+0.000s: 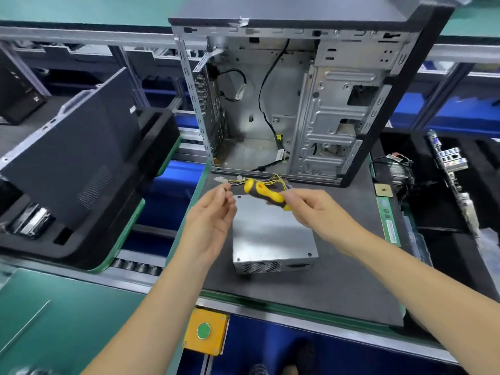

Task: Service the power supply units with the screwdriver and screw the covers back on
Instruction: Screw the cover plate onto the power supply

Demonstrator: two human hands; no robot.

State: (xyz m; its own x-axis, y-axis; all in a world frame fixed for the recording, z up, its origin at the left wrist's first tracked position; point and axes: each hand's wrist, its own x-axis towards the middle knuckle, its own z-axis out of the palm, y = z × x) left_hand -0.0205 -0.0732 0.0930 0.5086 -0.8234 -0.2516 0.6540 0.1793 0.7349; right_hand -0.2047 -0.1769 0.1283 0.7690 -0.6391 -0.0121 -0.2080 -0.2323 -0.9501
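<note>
Head view, looking down at a dark work mat (338, 288). Nearest, a yellow button box (205, 331) sits on the bench edge. On the mat lies the power supply unit (270, 234), cover on, wires trailing at its far end. Above it, the right hand (313, 209) grips the yellow and black screwdriver (266, 193); the left hand (213, 215) has fingers lightly curled, fingertips together, perhaps pinching a screw, I cannot tell. Beyond stands an open computer case (297, 104). Next, probably seating the tip in a cover screw
</note>
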